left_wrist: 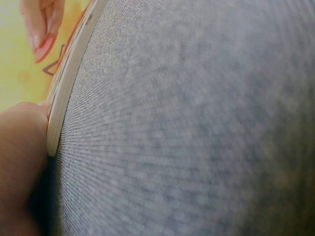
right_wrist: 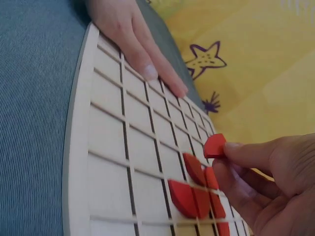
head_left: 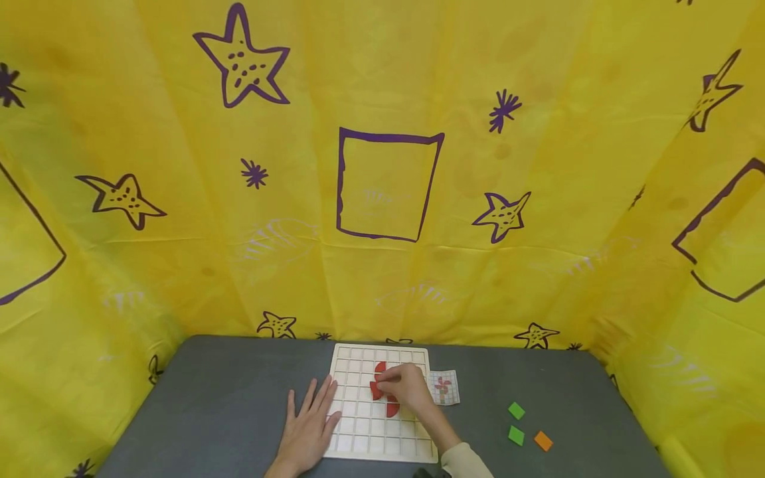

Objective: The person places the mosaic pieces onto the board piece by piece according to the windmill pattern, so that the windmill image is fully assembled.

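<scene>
A white gridded board [head_left: 356, 425] lies on the table. My right hand [head_left: 408, 388] is over its right half, pinching a red quarter-round tile [right_wrist: 214, 146] between thumb and fingertips. In the right wrist view this tile is held above the board, apart from the surface. Below it, several red tiles [right_wrist: 182, 198] with curved edges sit in neighbouring grid squares; the hand partly covers them in the head view. My left hand [head_left: 306, 425] lies with fingers spread along the board's left edge, fingertips touching the rim. The left wrist view shows mostly grey table cloth.
A small printed card [head_left: 445, 388] with a red pinwheel figure on a grid lies against the board's right side. Farther right on the dark table [head_left: 227, 405] are a green tile [head_left: 516, 410], another green tile [head_left: 516, 435] and an orange tile [head_left: 543, 441]. Yellow curtains [head_left: 287, 279] surround the table.
</scene>
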`<state>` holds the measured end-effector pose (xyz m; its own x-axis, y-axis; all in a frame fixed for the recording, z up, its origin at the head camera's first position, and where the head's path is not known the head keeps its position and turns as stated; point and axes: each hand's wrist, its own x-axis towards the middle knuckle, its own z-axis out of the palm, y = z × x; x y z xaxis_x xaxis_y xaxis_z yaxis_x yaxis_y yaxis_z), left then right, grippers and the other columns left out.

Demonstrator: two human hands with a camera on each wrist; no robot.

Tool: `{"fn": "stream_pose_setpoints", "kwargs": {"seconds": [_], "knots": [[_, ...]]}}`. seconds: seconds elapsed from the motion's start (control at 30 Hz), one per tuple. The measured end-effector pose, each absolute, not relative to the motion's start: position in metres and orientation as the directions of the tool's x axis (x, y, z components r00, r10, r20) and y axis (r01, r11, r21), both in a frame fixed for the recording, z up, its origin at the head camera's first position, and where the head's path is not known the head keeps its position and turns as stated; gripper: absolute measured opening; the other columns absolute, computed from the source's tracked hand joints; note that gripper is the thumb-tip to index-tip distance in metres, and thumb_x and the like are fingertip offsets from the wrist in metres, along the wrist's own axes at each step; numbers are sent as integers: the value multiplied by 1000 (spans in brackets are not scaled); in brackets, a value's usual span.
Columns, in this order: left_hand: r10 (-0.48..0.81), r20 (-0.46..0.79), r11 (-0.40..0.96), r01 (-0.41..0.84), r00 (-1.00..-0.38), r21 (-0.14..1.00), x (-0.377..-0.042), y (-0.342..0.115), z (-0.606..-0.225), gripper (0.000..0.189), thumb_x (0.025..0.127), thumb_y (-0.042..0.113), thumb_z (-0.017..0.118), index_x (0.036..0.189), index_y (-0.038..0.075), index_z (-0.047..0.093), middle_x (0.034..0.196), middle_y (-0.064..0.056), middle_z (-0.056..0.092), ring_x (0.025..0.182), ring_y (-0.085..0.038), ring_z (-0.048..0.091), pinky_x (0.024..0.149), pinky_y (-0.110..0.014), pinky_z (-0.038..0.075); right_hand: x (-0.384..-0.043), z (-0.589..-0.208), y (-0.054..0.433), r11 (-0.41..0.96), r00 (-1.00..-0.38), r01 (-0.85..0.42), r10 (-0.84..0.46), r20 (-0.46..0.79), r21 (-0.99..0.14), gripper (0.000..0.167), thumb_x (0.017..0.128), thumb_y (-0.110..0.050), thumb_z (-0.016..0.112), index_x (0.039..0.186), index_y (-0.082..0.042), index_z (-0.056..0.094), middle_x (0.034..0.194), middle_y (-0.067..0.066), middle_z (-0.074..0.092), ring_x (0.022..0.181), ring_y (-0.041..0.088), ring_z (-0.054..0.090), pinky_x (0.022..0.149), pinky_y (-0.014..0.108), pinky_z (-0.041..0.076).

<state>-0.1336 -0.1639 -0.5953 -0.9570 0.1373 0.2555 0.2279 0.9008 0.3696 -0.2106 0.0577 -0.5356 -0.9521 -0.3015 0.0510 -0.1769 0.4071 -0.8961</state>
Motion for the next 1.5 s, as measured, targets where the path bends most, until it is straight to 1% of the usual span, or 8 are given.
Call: {"fn": "stream_pose_setpoints", "kwargs": {"seconds": [0.07, 0.17, 0.33, 0.73, 0.87, 1.07, 1.33, 1.5], "knots": [[134, 273, 902, 232, -953, 365, -134, -164, -597, 55, 101, 38, 50, 147, 9, 44, 153, -8, 40, 140, -39, 32, 110, -69, 5, -210, -535, 52, 391, -952, -164, -304, 41, -906, 7, 81, 1, 76, 87, 5, 76, 77, 10, 73, 64, 22, 68, 54, 28, 55], [127, 295, 903, 234, -947, 362, -134, -163, -599, 55, 100, 39, 51, 147, 10, 44, 153, -7, 41, 140, -39, 33, 110, -68, 5, -210, -535, 46, 401, -951, -164, -306, 37, -901, 5, 81, 3, 76, 85, 5, 76, 74, 10, 72, 61, 24, 68, 50, 25, 52], [136, 306, 898, 248, -942, 365, -134, -163, -600, 55, 101, 39, 50, 147, 10, 43, 153, -6, 41, 140, -39, 33, 110, -68, 4, -211, -538, 41, 427, -950, -179, -310, 42, -886, 4, 79, 4, 77, 82, 5, 76, 73, 9, 71, 60, 21, 68, 51, 21, 51], [134, 193, 906, 199, -972, 374, -133, -162, -590, 56, 102, 40, 47, 150, 10, 41, 156, -6, 36, 144, -38, 28, 110, -68, 3, -212, -540, 34, 514, -950, -221, -307, 63, -829, 5, 78, 4, 77, 77, 0, 76, 70, 6, 70, 59, 11, 64, 52, 20, 51], [137, 235, 901, 220, -962, 375, -133, -162, -593, 56, 101, 38, 49, 149, 9, 42, 155, -8, 38, 142, -39, 30, 110, -68, 4, -211, -540, 33, 531, -947, -241, -312, 77, -812, 5, 79, 3, 77, 76, 0, 76, 70, 5, 70, 58, 9, 63, 53, 20, 51], [141, 315, 898, 256, -938, 358, -134, -163, -601, 56, 101, 38, 49, 149, 10, 42, 154, -7, 39, 142, -38, 30, 110, -67, 3, -212, -542, 30, 531, -948, -240, -307, 80, -812, 6, 78, 5, 76, 77, 0, 76, 70, 6, 69, 56, 15, 66, 51, 21, 51], [137, 294, 897, 244, -946, 368, -133, -163, -597, 55, 100, 37, 51, 148, 9, 44, 153, -9, 40, 141, -40, 32, 109, -68, 6, -211, -540, 27, 610, -950, -260, -300, 86, -748, 4, 77, -3, 81, 77, -6, 78, 71, -3, 69, 64, 5, 59, 59, 22, 50], [148, 301, 899, 255, -942, 356, -133, -164, -596, 55, 101, 37, 50, 148, 9, 43, 153, -9, 40, 140, -40, 32, 109, -69, 6, -210, -540, 24, 602, -941, -292, -318, 112, -743, 4, 77, -2, 81, 77, -4, 77, 71, -2, 70, 66, 5, 61, 61, 22, 52]]}}
